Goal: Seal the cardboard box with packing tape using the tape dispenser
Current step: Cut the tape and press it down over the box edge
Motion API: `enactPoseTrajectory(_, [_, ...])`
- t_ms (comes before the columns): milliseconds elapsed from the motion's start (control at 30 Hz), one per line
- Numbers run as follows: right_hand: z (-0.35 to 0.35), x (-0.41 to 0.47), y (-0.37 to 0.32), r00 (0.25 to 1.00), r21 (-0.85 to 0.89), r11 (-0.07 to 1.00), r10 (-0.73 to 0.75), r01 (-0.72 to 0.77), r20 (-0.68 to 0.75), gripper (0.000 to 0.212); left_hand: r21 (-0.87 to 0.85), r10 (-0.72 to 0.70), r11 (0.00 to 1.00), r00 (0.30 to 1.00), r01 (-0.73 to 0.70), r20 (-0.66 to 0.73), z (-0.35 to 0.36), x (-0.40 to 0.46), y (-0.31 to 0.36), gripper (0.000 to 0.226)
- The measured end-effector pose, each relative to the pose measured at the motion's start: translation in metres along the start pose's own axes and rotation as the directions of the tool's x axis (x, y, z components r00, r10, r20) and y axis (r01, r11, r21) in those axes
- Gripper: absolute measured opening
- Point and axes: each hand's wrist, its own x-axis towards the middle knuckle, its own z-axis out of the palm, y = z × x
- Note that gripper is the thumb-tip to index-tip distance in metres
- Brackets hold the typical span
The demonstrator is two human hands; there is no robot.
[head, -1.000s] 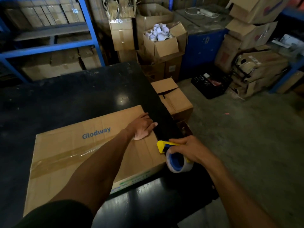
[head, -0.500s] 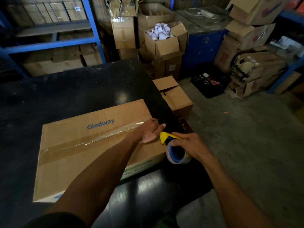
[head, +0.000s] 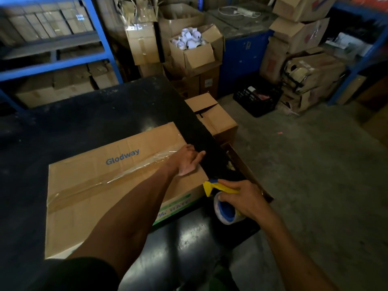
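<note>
A flat brown cardboard box (head: pixel 100 198) printed "Glodway" lies on the black table (head: pixel 84 118). A strip of clear packing tape (head: pixel 117 179) runs along its centre seam to the right edge. My left hand (head: pixel 188 160) presses flat on the box's right end, over the tape. My right hand (head: pixel 243 198) grips the yellow tape dispenser (head: pixel 218 187) with its blue-cored tape roll (head: pixel 225 213), just off the box's near right corner, above the table edge.
A half-open carton (head: pixel 212 116) stands on the floor by the table's right side. Behind are stacked cartons (head: pixel 193 51), one holding white rolls, a blue cabinet (head: pixel 241 57), a black crate (head: pixel 256 97) and blue shelving (head: pixel 56 64). Grey concrete floor (head: pixel 315 175) lies to the right.
My left hand slid along the box's right end onto the tape. My right hand drew the dispenser slightly back and down from the box corner. The view shifted a little.
</note>
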Motion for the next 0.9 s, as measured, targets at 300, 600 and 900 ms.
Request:
enactPoseTrajectory(300, [-0.008, 0.005, -0.047, 0.977, -0.589, 0.780, -0.160, 0.211, 0.138, 0.042, 0.210, 0.078, 0.973, 0.993, -0.096, 0.094, -0.006, -0.004, 0.014, 0.068])
enactPoseTrajectory(600, [-0.017, 0.016, -0.049, 0.985, -0.728, 0.673, -0.008, 0.132, 0.171, 0.041, 0.296, 0.237, 0.917, 0.962, -0.268, 0.137, 0.018, -0.037, 0.022, 0.049])
enactPoseTrajectory(900, [-0.033, 0.022, -0.068, 0.986, -0.645, 0.758, 0.009, 0.101, 0.164, 0.034, 0.275, 0.240, 0.926, 0.965, -0.260, 0.105, 0.013, -0.034, 0.031, 0.060])
